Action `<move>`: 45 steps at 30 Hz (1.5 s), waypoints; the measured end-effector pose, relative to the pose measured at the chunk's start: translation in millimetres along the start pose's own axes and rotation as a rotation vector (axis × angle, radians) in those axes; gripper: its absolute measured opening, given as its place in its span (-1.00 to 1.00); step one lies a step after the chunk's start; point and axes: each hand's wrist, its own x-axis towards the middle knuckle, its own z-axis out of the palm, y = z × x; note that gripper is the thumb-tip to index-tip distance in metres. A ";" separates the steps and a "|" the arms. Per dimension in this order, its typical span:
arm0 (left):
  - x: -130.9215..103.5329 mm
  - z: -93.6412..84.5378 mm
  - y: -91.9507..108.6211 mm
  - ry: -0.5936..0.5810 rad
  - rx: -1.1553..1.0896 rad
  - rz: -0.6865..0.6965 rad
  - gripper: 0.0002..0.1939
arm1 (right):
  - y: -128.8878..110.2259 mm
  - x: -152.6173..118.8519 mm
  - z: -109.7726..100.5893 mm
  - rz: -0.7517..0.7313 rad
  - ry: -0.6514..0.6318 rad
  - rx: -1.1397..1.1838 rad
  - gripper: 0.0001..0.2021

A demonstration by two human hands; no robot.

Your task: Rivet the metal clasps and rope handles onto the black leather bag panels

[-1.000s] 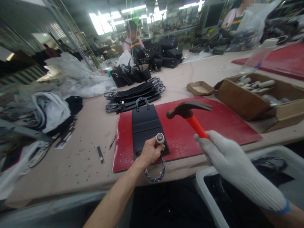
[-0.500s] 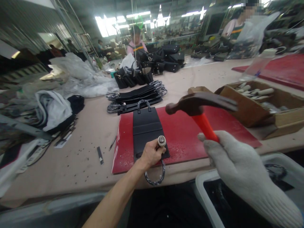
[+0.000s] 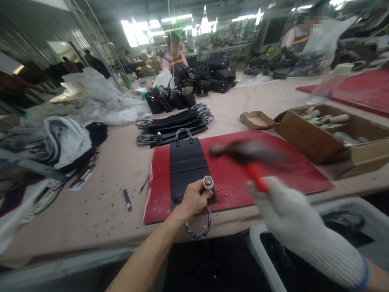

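My bare left hand (image 3: 193,199) is closed round an upright tool with a pale round top (image 3: 208,183), over the near end of a black bag panel (image 3: 189,160). One looped handle (image 3: 199,235) of the panel hangs past the table edge; another (image 3: 183,134) lies at its far end. Beneath the panel is a red board (image 3: 237,178). My right hand (image 3: 282,211), in a white knitted glove, grips a hammer (image 3: 257,175) by its orange handle. The hammer head is blurred by motion above the board, right of the tool. What lies under the tool's tip is hidden.
Stacked black panels (image 3: 179,121) lie behind the board, with black bags (image 3: 217,73) beyond. Cardboard boxes (image 3: 316,140) stand at the right, above a white bin (image 3: 258,239). A small blade (image 3: 127,200) lies left. People (image 3: 174,59) are at the far side.
My right hand and the hammer have moved down and a little left, uncovering a small cardboard tray. My left hand and its tool have hardly moved.
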 end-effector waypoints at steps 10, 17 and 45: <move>0.8 -4.3 6.9 -0.026 -0.001 -0.009 -0.96 | 67.9 2.2 46.3 0.202 -0.284 -0.458 -0.77; -2.1 -4.8 5.2 -0.007 0.015 -0.018 -0.96 | 98.7 2.0 105.4 0.152 -0.103 -0.503 -0.65; -54.3 -210.0 -57.7 0.541 0.251 -0.667 -0.65 | 32.9 -11.0 183.8 -0.213 -0.092 -0.183 -0.52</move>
